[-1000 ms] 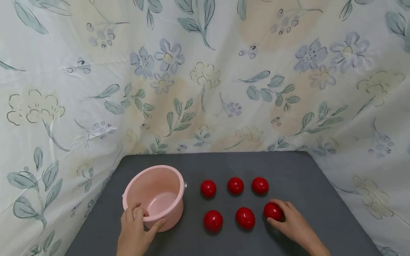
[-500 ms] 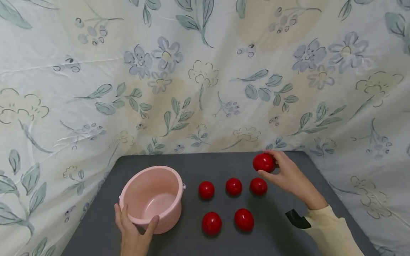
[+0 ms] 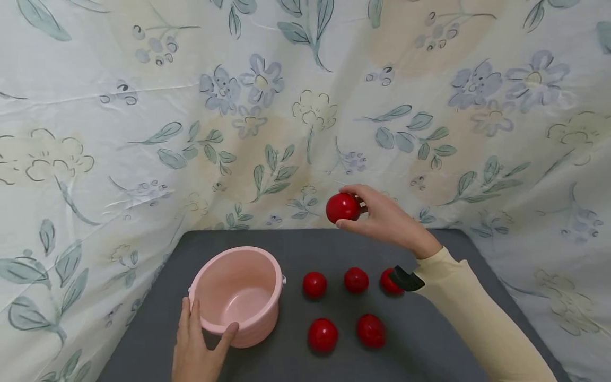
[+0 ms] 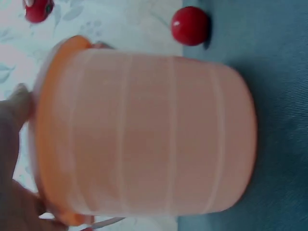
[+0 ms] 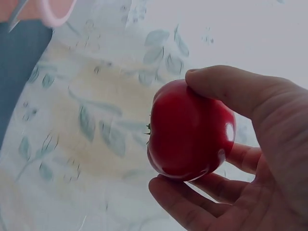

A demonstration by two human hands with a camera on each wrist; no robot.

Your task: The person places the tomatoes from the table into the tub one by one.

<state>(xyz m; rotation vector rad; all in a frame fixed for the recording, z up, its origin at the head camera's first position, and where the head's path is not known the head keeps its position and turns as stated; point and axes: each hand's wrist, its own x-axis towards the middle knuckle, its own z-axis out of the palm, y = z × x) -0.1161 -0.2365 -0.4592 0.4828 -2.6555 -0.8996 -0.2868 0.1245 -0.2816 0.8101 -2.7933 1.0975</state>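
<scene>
My right hand (image 3: 384, 223) holds a red tomato (image 3: 341, 207) in the air above the far table edge, against the cloth. In the right wrist view, thumb and fingers grip the tomato (image 5: 190, 132) from opposite sides, and a small green stem end shows. At the left stands a pink bucket (image 3: 255, 331), upright, its visible inside bare. My left hand (image 3: 198, 345) rests at the bucket's near rim, fingers extended along its left side and thumb at the front. The left wrist view shows the ribbed wall of the bucket (image 4: 144, 134) close up.
Several more tomatoes lie on the dark grey table (image 3: 296, 246) right of the bucket, in two rows; the back-row right one (image 3: 389, 281) is partly covered by a black strap piece (image 3: 407, 278) at the right sleeve. Flowered cloth (image 3: 310, 132) hangs behind and beside the table.
My right hand has picked the tomato up from the near row's right end, raised it and carried it left. The left fingers have straightened from over the bucket's rim to its side.
</scene>
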